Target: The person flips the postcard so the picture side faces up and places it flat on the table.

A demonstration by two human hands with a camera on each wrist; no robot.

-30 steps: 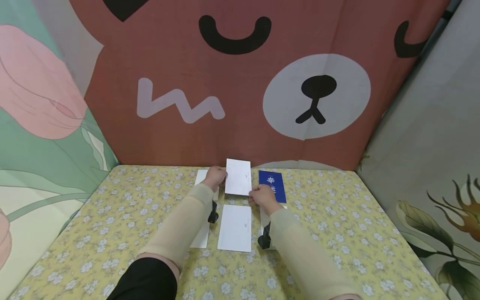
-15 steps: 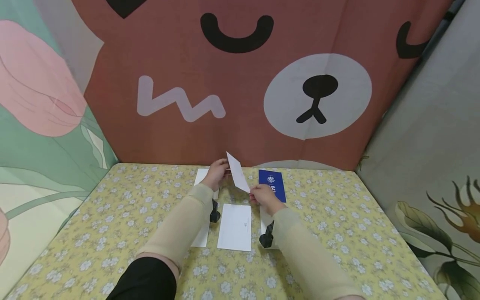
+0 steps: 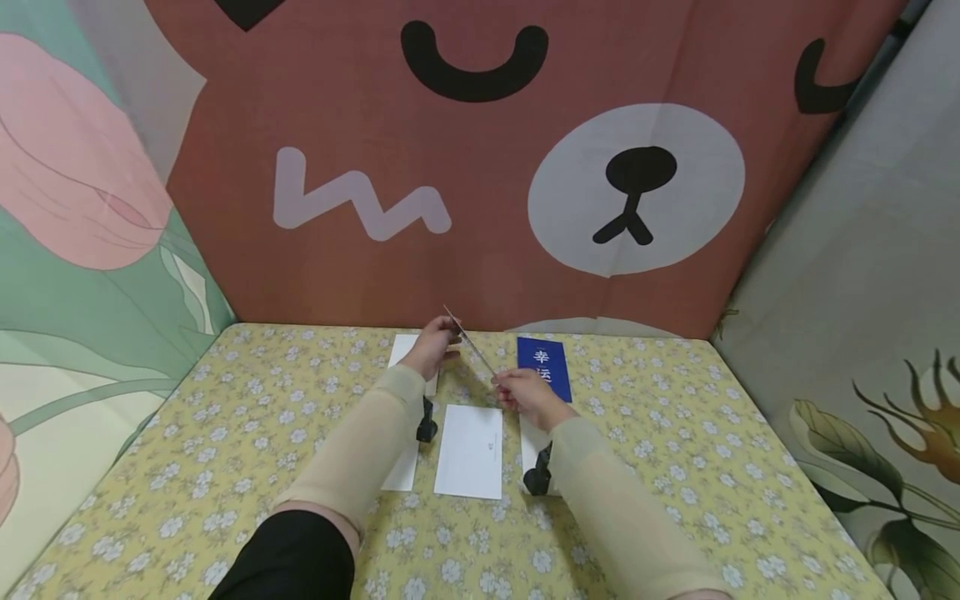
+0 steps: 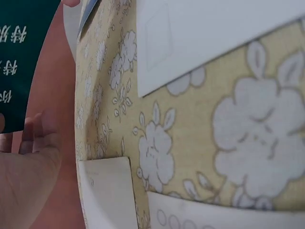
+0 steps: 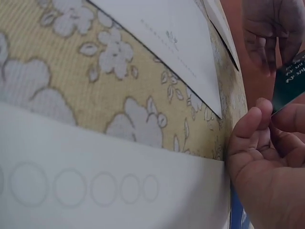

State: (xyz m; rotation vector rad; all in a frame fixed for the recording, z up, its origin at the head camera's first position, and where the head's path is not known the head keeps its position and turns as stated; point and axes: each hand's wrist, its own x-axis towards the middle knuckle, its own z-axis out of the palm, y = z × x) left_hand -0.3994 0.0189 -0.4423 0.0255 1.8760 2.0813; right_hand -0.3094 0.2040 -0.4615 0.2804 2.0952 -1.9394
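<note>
Both hands hold a postcard (image 4: 21, 71) up over the back of the table, almost edge-on in the head view. Its dark green face with white characters shows in the wrist views. My right hand (image 3: 532, 396) pinches its near corner between thumb and fingertips. At the far end is my left hand (image 3: 429, 348), with a thumb tip over the green face and the other fingers behind the card. Below the hands lies a white postcard (image 3: 468, 452), face down. A blue postcard (image 3: 546, 362) with white characters lies just beyond the right hand.
Further white postcards lie partly under the arms: one back left (image 3: 401, 346), one front left (image 3: 403, 473), one front right (image 3: 531, 442). A yellow flowered cloth (image 3: 262, 433) covers the table. A brown bear-print curtain (image 3: 360, 283) hangs along the back edge.
The held postcard has turned from its white side facing me to nearly edge-on. The left fingers have opened out a little at its far end; the right hand keeps its pinch.
</note>
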